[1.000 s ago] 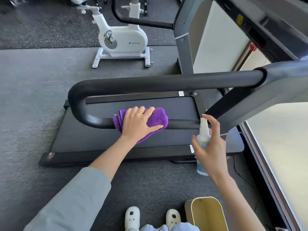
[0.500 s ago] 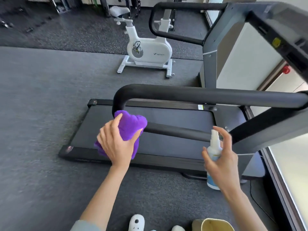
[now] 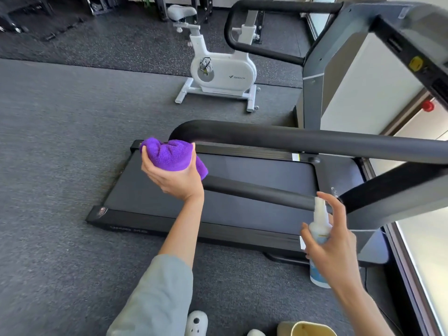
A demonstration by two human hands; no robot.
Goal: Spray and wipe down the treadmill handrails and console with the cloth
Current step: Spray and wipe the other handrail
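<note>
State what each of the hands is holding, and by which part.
The left hand grips the bunched purple cloth from underneath. The right hand holds the spray bottle around its body, one finger raised beside the nozzle.

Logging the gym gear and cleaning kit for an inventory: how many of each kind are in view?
Black treadmill: 1
White exercise bike: 1
Purple microfibre cloth: 1
White plastic spray bottle: 1
Cream bin: 1
Total: 5

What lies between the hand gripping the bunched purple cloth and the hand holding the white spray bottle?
In the head view, the lower black padded handrail bar runs between the left hand with the purple cloth and the right hand with the spray bottle.
</note>
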